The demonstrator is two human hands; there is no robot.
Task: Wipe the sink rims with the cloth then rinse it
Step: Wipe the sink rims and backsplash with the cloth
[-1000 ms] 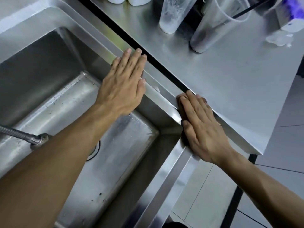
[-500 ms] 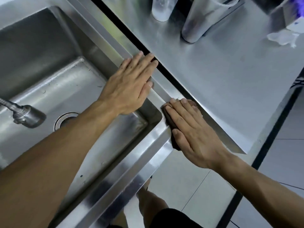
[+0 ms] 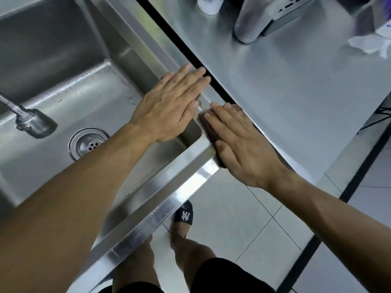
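Observation:
A stainless steel sink point(image 3: 169, 176) fills the left of the view, with a round drain point(image 3: 87, 142) in its basin. My right hand point(image 3: 243, 144) lies flat at the sink's near right corner, pressing a dark brown cloth point(image 3: 208, 127) onto the rim. Only a strip of the cloth shows beside my fingers and thumb. My left hand point(image 3: 171, 106) rests flat on the right rim just beyond it, fingers together, holding nothing.
A steel counter point(image 3: 296, 92) adjoins the sink on the right, separated by a dark gap point(image 3: 179, 45). Plastic cups point(image 3: 251, 20) and a crumpled wrapper point(image 3: 368, 44) stand at its far end. A faucet sprayer head point(image 3: 31, 121) hangs over the basin. My legs and a sandal point(image 3: 185, 214) are on the tiled floor below.
The view has tilted down and the sink corner has shifted in frame. My right hand has slid the cloth along the rim at the corner, ending close against my left hand.

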